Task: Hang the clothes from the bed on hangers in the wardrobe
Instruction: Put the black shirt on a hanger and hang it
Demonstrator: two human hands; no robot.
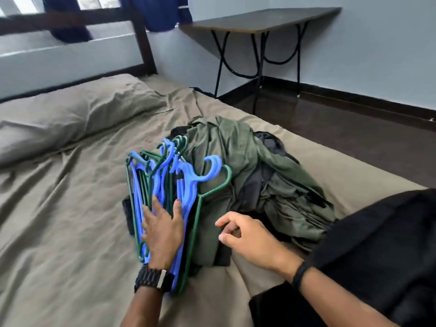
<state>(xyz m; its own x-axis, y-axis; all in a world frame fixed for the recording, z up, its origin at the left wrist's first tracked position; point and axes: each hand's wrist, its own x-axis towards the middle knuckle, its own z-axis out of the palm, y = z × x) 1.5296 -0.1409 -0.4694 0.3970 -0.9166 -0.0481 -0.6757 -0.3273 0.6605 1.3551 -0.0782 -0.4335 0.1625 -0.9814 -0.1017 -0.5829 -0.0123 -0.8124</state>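
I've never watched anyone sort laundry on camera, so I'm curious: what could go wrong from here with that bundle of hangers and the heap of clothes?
The blue and green plastic hangers lie bunched with hooks crossing, so lifting one may drag others along. The left hand only rests flat on them, so the stack could slide off the crumpled olive and dark clothes pile. The right hand hovers with fingers loosely curled over tangled garments; pulling one might tumble the rest.

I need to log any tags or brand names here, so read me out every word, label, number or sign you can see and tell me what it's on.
No text can be read in this picture.
Watch on the left wrist: the face is turned away, no brand or digits show.
Blue and green hangers: no lettering visible.
Olive and dark clothes piled on the bed: no tags or prints visible.
Folding table: bare top, no markings visible.
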